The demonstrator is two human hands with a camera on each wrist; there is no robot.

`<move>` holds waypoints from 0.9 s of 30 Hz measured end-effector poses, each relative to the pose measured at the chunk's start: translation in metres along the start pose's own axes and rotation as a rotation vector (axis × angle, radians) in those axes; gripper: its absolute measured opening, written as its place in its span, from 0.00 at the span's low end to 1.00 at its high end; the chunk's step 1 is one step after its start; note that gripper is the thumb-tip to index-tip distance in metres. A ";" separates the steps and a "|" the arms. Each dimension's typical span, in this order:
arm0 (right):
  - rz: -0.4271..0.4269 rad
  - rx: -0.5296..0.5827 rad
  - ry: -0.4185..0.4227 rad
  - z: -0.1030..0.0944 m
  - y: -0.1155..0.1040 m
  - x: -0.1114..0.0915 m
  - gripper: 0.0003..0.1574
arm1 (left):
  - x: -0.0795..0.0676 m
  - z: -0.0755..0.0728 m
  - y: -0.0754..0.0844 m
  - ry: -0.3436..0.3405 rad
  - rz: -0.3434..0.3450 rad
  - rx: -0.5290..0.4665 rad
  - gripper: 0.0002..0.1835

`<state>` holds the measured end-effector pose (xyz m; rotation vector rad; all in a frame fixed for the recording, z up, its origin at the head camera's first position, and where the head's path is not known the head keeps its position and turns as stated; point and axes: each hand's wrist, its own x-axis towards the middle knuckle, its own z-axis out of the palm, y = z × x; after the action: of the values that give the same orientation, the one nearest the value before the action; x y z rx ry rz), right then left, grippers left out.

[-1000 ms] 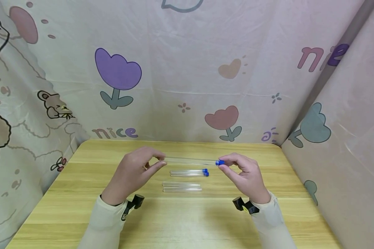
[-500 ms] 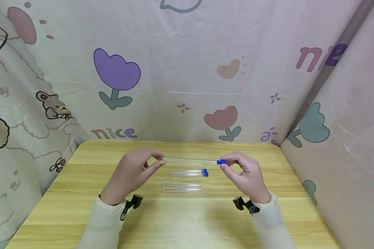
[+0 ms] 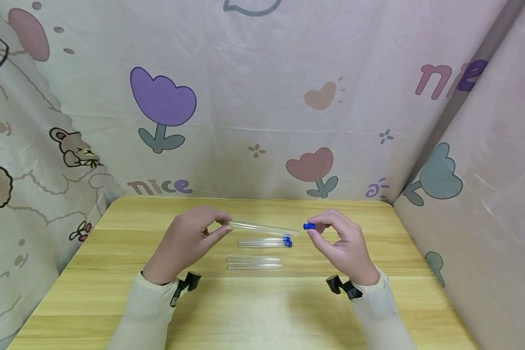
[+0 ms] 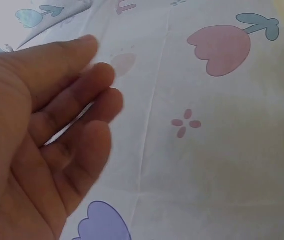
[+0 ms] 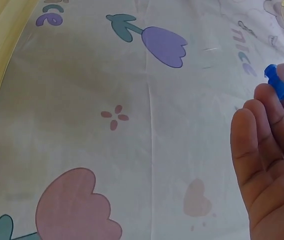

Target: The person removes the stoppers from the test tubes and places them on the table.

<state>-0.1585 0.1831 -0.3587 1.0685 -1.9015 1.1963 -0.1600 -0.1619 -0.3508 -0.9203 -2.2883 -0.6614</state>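
In the head view my left hand pinches the closed end of a clear test tube, whose open end slants down to the right. Thumb and forefinger of my right hand hold a blue stopper, a short gap away from the tube's mouth. The right wrist view shows the stopper between the fingertips, its narrower ridged end exposed. Only the fingers of my left hand show in the left wrist view; the tube is out of sight there.
Two test tubes with blue stoppers lie side by side just in front of the held tube. Nearer me, several uncapped tubes lie on the wooden table. A printed curtain stands behind the table and along both sides.
The blue stopper has come out of the test tube, staying in my right hand. The tube's open end has dipped towards the table, while my left hand barely moved.
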 end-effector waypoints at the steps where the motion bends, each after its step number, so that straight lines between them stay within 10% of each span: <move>1: -0.004 -0.013 -0.009 -0.001 0.000 0.000 0.08 | 0.001 0.002 0.000 -0.015 -0.009 0.006 0.10; 15: -0.038 -0.060 -0.120 0.001 -0.001 0.001 0.07 | -0.005 0.046 -0.025 -0.334 -0.231 0.063 0.08; 27: -0.023 -0.066 -0.162 -0.001 -0.001 0.002 0.06 | -0.023 0.082 -0.055 -0.472 -0.436 -0.018 0.08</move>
<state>-0.1585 0.1833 -0.3557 1.1790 -2.0309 1.0537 -0.2134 -0.1562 -0.4364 -0.6320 -2.9552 -0.6973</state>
